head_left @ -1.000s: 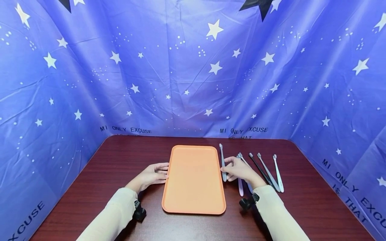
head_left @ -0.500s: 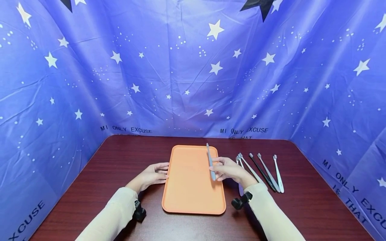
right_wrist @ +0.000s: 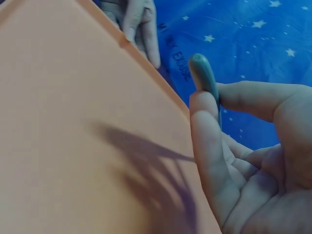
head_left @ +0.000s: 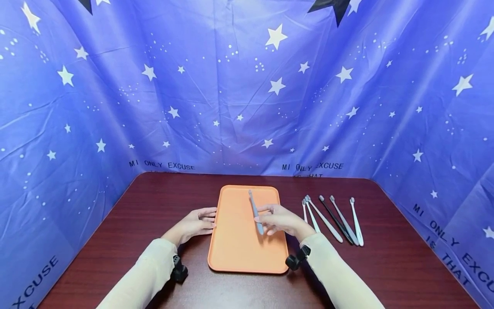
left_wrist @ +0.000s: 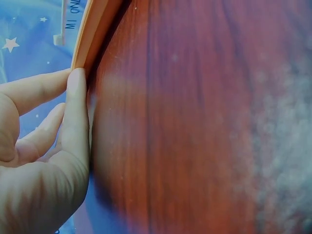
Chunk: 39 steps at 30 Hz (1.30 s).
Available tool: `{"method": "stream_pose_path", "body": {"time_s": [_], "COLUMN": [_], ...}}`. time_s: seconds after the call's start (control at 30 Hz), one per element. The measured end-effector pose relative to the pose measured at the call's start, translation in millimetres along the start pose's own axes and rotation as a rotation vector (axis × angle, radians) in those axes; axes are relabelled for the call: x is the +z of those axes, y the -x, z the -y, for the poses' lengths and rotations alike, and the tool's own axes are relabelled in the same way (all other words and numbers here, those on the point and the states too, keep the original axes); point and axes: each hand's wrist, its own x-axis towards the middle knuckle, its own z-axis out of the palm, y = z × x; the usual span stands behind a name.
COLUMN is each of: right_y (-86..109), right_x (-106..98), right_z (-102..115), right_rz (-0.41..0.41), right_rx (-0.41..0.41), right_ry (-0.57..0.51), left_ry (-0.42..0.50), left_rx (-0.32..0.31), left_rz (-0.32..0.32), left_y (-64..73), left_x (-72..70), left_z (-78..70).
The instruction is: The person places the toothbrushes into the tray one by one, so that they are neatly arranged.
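Observation:
My right hand (head_left: 283,219) pinches a grey-blue toothbrush (head_left: 255,210) between thumb and fingers, holding it over the orange tray (head_left: 231,253). The brush head points toward the far side. In the right wrist view the rounded handle end of the toothbrush (right_wrist: 202,70) sticks out past the fingertips, and the hand's shadow falls on the tray (right_wrist: 58,97). At the tray's left side my left hand (head_left: 193,223) touches the rim with its fingertips. The left wrist view has the thumb and a finger of that hand (left_wrist: 53,151) against the tray rim (left_wrist: 92,34).
Several more toothbrushes lie to the right of the tray, including a black toothbrush (head_left: 332,214), a grey toothbrush (head_left: 343,219) and a white toothbrush (head_left: 356,221). The dark red wooden table (head_left: 162,197) is enclosed by blue star-printed cloth (head_left: 216,86).
My right hand has carried the grey-blue toothbrush leftward, from beside the tray's right edge to above its middle. The left hand has stayed at the rim.

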Motion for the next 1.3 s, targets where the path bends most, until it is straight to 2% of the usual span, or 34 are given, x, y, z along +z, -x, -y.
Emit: {"method": "stream_pose_path", "body": {"time_s": [0.17,0.27,0.53,0.77,1.07,1.3], "right_y": [-5.2,-8.9,-19.2,-25.8,-31.6,-39.6], "right_x": [11.7,20.7,44.6,60.9,80.9,94.0], "right_z": [1.4,2.0,3.4,5.2,7.5,8.7], "right_rz": [0.044,0.044,0.001,-0.014,-0.041,-0.09], "right_rx": [-0.026,-0.036,-0.061,-0.038,-0.055,-0.063], "right_ry": [-0.02,-0.036,-0.04,-0.037,-0.026,0.014], "left_ry": [0.0,0.008,0.009,0.004,-0.004,0.001], "left_rx": [0.002,-0.002,-0.008,-0.014,-0.025,-0.025], "left_rz": [0.0,-0.005,-0.008,-0.008,-0.017,-0.021], "left_y": [-0.1,0.0,-1.7,-3.6,-1.9,-2.1], "left_x": [-0.3,0.3,3.5,3.1,2.8,1.2], "left_z": [-1.5,-1.6,-2.1,-1.1,-0.9,0.3]}}
